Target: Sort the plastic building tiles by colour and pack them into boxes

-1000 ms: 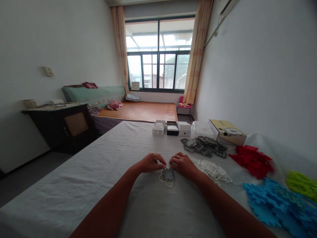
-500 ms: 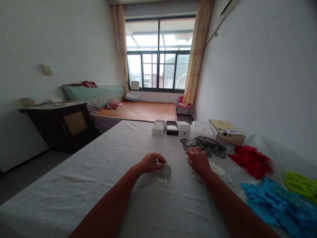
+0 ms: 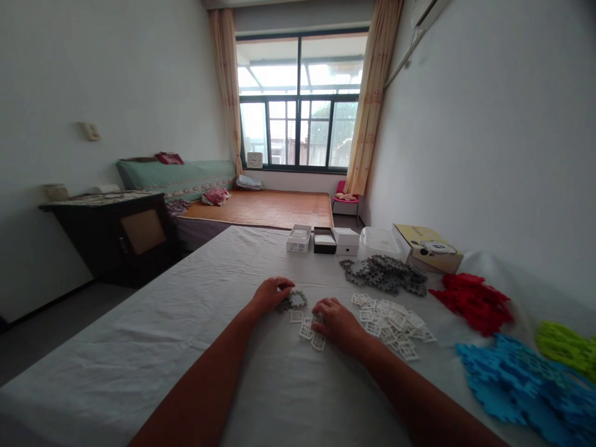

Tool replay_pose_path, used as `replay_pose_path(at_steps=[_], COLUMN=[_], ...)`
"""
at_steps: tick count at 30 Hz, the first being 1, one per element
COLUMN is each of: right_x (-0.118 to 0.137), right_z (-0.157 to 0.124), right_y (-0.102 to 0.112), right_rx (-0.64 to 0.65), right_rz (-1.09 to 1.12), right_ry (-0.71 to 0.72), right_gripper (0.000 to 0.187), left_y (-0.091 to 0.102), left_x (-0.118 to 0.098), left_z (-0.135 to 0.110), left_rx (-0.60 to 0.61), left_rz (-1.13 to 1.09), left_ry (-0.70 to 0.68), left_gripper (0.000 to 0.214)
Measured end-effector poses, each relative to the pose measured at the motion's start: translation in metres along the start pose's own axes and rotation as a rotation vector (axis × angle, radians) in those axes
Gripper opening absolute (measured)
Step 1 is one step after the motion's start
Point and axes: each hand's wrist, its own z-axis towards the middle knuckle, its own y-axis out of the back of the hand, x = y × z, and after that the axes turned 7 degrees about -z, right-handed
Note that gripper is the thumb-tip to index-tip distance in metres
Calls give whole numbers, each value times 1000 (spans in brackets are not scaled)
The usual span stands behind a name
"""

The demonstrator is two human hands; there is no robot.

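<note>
My left hand (image 3: 272, 294) has its thumb and fingers closed on the edge of a grey toothed interlocking building piece (image 3: 298, 300), whose middle looks open. Part of that piece is hidden behind the fingers. To the right, my right hand (image 3: 339, 321) is lowered with curled fingers over a few small white lattice window pieces (image 3: 305, 329) on the cloth. Its fingertips seem to pinch one of them, though the grip is partly covered. A loose pile of similar white window pieces (image 3: 393, 320) lies just right of this hand.
A heap of grey toothed pieces (image 3: 386, 273) lies farther back. Red (image 3: 475, 302), blue (image 3: 521, 385) and lime-green pieces (image 3: 565, 347) are along the right. Small boxes (image 3: 298, 239), a clear plastic tub (image 3: 379, 242) and a yellow box (image 3: 428, 247) line the table's (image 3: 186, 298) far edge.
My left hand has shifted left and slightly away, with a grey piece at its fingers. From the white pile, my right hand has moved left to the few separate window pieces, uncovering the pile.
</note>
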Motion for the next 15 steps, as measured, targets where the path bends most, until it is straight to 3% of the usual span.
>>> replay_pose_path(at_steps=[5,7,11,15], right_x=[-5,-15,-52,-71], right_z=[2,3,0,-4], right_y=[5,12,32,41], right_rx=[-68,-104,-154,-222], right_rz=[113,101,-107,-294], right_ry=[-35,-58,-275,-320], right_gripper=[11,17,34,22], left_y=[1,2,4,5], left_x=[5,6,7,4], left_z=[1,1,1,1], left_rx=[-73,-86,-108,-120], left_rz=[10,13,33,33], left_ry=[-22,-13,1,9], left_gripper=[24,25,25,25])
